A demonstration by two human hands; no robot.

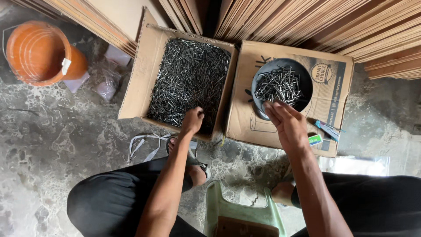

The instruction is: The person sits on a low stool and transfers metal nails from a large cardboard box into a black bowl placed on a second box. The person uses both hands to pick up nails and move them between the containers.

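At the far left an orange bucket (37,52) stands on the mottled floor (52,145), well apart from both hands. Next comes the open box (151,66), heaped with dark nails (188,79) that lie every way, with no common long axis. The left hand (192,120) rests at the box's near edge, knuckles up and fingers curled down into the heap; its grip looks closed on nails, though the fingertips are buried and what they hold cannot be made out. The heap spreads away from this hand, up and to the far side of the box. To the right, touching that box, a shut carton (326,109) serves as a worktop and carries a black bowl (302,74) partly filled with more nails (278,85). The right hand (287,123) lies just at the bowl's near rim, palm down, fingers straight and pointing toward it, its grip open and empty as far as can be seen. So the bowl sits directly ahead of the right hand, which is much the nearer of the two; the left hand is nearer the box. A small blue-handled tool (328,129) lies on the carton beyond the right hand.
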